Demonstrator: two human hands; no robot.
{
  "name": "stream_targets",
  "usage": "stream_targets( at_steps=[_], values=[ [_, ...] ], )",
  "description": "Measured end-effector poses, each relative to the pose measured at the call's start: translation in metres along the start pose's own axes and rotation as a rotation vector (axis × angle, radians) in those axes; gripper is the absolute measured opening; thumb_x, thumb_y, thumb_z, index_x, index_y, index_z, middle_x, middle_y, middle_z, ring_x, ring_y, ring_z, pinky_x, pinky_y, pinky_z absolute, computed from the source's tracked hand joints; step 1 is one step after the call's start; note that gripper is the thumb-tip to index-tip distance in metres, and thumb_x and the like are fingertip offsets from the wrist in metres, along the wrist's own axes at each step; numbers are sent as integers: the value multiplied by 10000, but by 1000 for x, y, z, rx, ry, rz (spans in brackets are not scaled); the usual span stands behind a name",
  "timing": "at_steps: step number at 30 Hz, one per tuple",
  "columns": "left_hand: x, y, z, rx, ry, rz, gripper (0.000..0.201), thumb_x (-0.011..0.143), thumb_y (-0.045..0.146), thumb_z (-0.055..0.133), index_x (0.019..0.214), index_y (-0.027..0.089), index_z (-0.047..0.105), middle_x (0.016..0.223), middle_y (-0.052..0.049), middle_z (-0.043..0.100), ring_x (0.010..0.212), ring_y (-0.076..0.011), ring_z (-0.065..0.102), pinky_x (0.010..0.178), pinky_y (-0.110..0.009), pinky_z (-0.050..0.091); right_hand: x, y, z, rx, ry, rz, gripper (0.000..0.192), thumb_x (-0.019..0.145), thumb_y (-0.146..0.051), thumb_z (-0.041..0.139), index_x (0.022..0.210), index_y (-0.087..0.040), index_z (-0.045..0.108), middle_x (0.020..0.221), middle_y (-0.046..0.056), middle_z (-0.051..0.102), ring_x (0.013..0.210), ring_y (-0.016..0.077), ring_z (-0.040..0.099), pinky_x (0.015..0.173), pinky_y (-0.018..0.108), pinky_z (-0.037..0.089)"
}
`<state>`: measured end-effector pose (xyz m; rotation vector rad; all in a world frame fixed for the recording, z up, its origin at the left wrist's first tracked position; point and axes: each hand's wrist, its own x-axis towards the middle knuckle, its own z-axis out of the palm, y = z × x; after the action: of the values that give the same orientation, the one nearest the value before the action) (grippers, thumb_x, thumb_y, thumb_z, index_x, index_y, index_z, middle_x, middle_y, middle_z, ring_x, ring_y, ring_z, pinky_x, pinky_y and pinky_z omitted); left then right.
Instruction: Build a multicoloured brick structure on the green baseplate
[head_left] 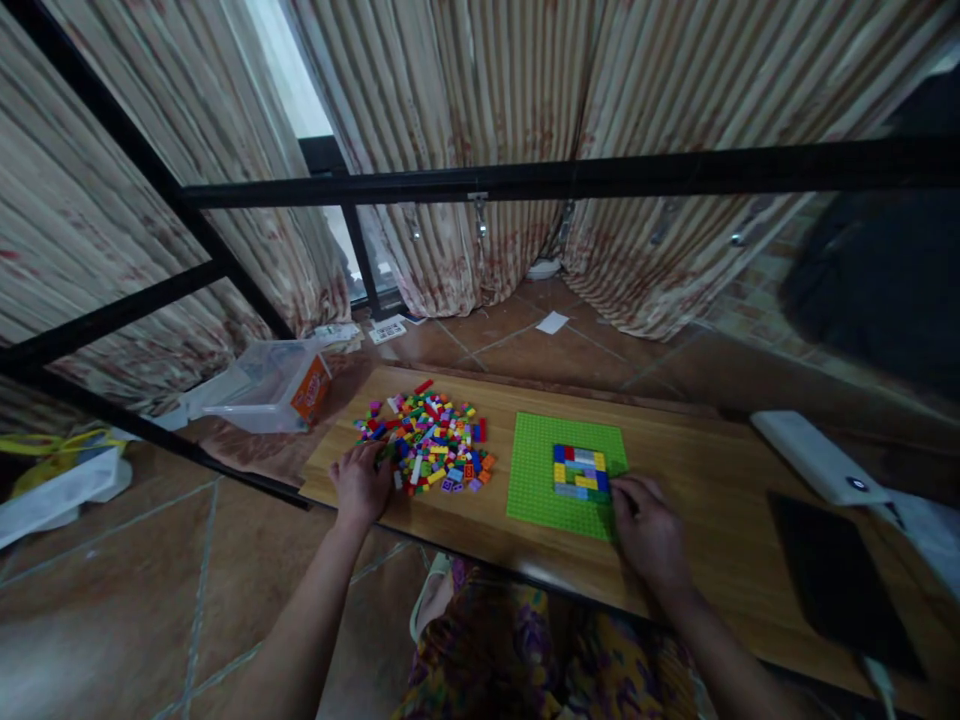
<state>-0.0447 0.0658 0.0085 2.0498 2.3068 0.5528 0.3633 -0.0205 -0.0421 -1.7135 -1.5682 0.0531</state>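
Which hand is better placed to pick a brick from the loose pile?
Likely the left hand: it sits at the brick pile, while the right hand is by the right edge of the green baseplate, farther away.

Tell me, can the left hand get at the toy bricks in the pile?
Probably yes: the left hand is at the edge of the brick pile, and nothing seems to block it.

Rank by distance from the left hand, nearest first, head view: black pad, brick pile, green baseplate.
1. Brick pile: right at the left hand, on the left part of the table.
2. Green baseplate: to the right of the pile, mid-table.
3. Black pad: toward the table's right end, well past the baseplate.
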Motion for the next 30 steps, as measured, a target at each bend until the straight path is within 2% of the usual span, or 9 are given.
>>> stream_targets(
  at_steps=[15,18,20,22,25,28,30],
  values=[
    [8,0,3,-6,37,29,299,849,346,514,1069,204,659,1129,-98,679,1091,-296,580,918,-444,409,1,-1,2,40,-6,28,246,910,-308,447,920,-190,662,978,104,634,898,214,606,836,379,511],
    [6,2,0,-70,86,25,302,832,335,524,1058,179,650,1087,-114,685,1043,-291,606,894,-425,439,1,-3,1,43,0,35,240,907,-308,453,908,-187,660,973,103,635,890,212,606,835,376,512],
    [4,9,-3,-194,94,24,318,828,327,519,1080,166,630,1035,-107,692,967,-261,636,835,-376,475,1,-4,0,47,5,31,237,906,-306,453,899,-189,659,965,101,636,884,211,608,833,376,513],
    [-1,22,-5,-357,64,33,333,828,316,513,1108,163,607,979,-84,698,863,-217,658,750,-320,502,1,-5,0,51,8,22,234,905,-302,453,898,-191,659,960,99,637,883,212,611,836,378,514],
    [-12,55,-6,-575,-15,73,315,823,283,515,1101,163,599,911,-54,699,743,-171,655,652,-268,512,1,-5,0,54,10,20,234,904,-300,454,908,-193,662,962,102,639,881,215,612,837,386,514],
    [-29,96,0,-757,-123,144,291,844,237,501,1108,165,601,947,-53,702,815,-171,665,696,-268,535,1,-4,0,54,14,29,247,906,-310,452,908,-187,666,968,110,638,890,220,611,839,387,514],
    [-40,125,6,-806,-232,262,276,859,196,490,1105,174,615,1023,-64,696,888,-172,664,757,-276,542,1,-3,1,49,11,32,259,909,-317,447,904,-184,669,974,112,639,902,222,610,841,382,511]
  ],
)
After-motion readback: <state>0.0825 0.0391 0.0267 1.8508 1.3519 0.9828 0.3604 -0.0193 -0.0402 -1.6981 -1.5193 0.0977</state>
